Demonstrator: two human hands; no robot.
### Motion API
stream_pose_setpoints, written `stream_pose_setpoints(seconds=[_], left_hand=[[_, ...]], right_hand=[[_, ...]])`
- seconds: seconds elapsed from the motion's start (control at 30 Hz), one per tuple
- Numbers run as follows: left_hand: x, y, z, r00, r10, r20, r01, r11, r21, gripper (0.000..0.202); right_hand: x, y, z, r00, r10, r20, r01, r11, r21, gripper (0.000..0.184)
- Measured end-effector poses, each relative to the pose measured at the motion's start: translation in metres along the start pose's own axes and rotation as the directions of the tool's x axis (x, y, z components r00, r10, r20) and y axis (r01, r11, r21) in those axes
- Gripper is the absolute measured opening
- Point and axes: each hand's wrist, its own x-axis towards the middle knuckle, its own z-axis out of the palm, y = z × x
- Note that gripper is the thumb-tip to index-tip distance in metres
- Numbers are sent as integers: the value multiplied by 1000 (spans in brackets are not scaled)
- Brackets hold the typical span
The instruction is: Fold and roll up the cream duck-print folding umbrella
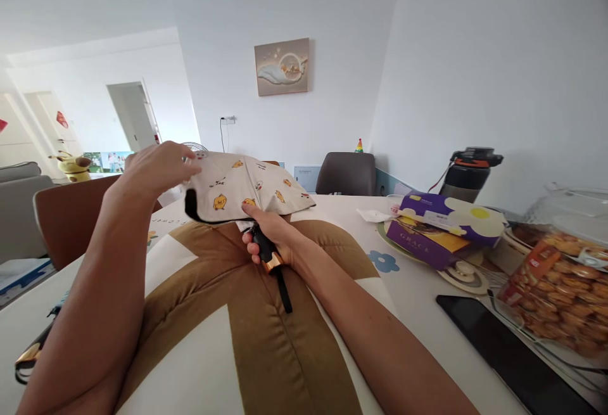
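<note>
White walls (475, 54) all round, with a framed picture (282, 66) hung at twelve o'clock and an open doorway (133, 114) off at ten. Below them, a white table (418, 294) printed with blue flowers, stretching from six o'clock out past three. Spread over its near half, a brown-and-cream cushion (266, 351) (plump, seamed down the middle). Drawn up to the table's edges: a brown chair (64, 218) at nine o'clock and a darker chair (346, 174) at one. Crowded together from two to four o'clock: a clear tub of biscuits (555, 288); just in front of it a black slab (503, 351) lying flat (phone or tablet, hard to tell which); a purple box (441, 228) resting on a plate (468, 279); behind these, against the wall, a dark flask (468, 174) with an orange band.

At the centre, just above the cushion's far end, a folded umbrella (247, 190) of cream cloth dotted with yellow chicks, canopy pointing to eleven o'clock, black handle (265, 249) to five. Round that handle, the right hand (278, 231) clamped in a fist, with a gold ring (274, 265) and a black wrist strap (285, 291) showing below it. Over the canopy's far edge, at ten o'clock, the left hand (156, 168), fingers drawn together on the cloth.

Far back at nine to ten o'clock, a small yellow plush toy (73, 165). At eight o'clock, by the table's near edge, a dark, gold-banded thing (23, 357), mostly hidden behind the left forearm.
</note>
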Motion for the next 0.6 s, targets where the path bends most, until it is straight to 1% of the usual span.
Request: stream_pose_setpoints(seconds=[0.07,0.13,0.2,0.27,0.3,0.37,0.43,0.5,0.6], left_hand=[[7,-1,8,994,-21,-105,20,1000,-7,47],[17,-3,23,988,-17,-152,6,997,-78,49],[26,-7,41,992,-27,-121,6,985,-170,49],[34,-12,57,995,-50,-81,23,952,-304,46],[36,-15,63,995,-70,-77,35,920,-391,42],[38,-19,71,989,-127,-80,60,824,-564,35],[39,-22,76,981,-180,-76,81,727,-682,30],[41,-26,80,982,-188,-34,108,691,-715,30],[46,-33,89,977,-191,92,201,696,-690,37]], right_hand=[[-1,2,4,999,-22,-35,20,998,-65,33],[-1,4,7,998,-36,-51,31,995,-95,29],[-1,5,8,998,-45,-54,40,994,-103,27],[-1,5,9,997,-59,-57,52,992,-111,26],[-1,6,9,996,-67,-60,60,991,-119,26],[-1,7,9,995,-84,-54,76,988,-137,26],[-1,7,10,995,-97,-38,90,985,-149,26],[-2,7,10,994,-103,-32,97,983,-155,27],[-4,6,11,994,-100,-50,91,983,-162,27]])
